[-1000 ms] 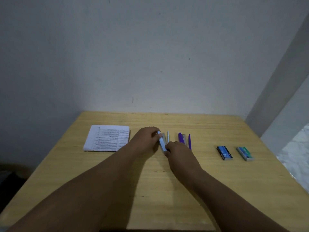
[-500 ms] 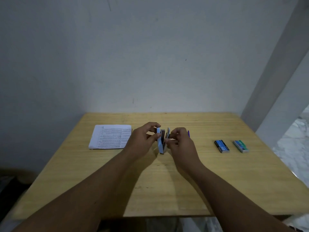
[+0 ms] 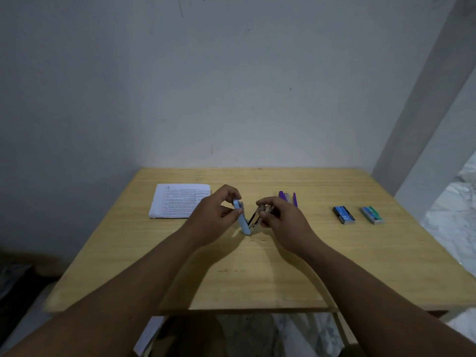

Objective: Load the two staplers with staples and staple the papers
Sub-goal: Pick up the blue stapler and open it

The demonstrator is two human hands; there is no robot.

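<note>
A light blue stapler (image 3: pixel 243 222) is held just above the wooden table (image 3: pixel 257 266), swung open in a V. My left hand (image 3: pixel 215 216) pinches its blue top cover. My right hand (image 3: pixel 280 220) grips the metal magazine half. A purple stapler (image 3: pixel 289 197) lies flat behind my right hand, partly hidden by it. A stack of printed papers (image 3: pixel 179 203) lies to the left. Two staple boxes rest at the right: a blue and black one (image 3: pixel 343 214) and a green and blue one (image 3: pixel 371 214).
The table stands against a pale wall (image 3: pixel 231 99). A pillar (image 3: pixel 417 124) rises at the right, with a marble floor (image 3: pixel 453 215) beyond it. The near table edge runs across below my forearms.
The blue stapler has been lifted off the table and its two halves pulled apart from nearly shut into a wide V. The camera has pulled back, showing more of the table's near edge.
</note>
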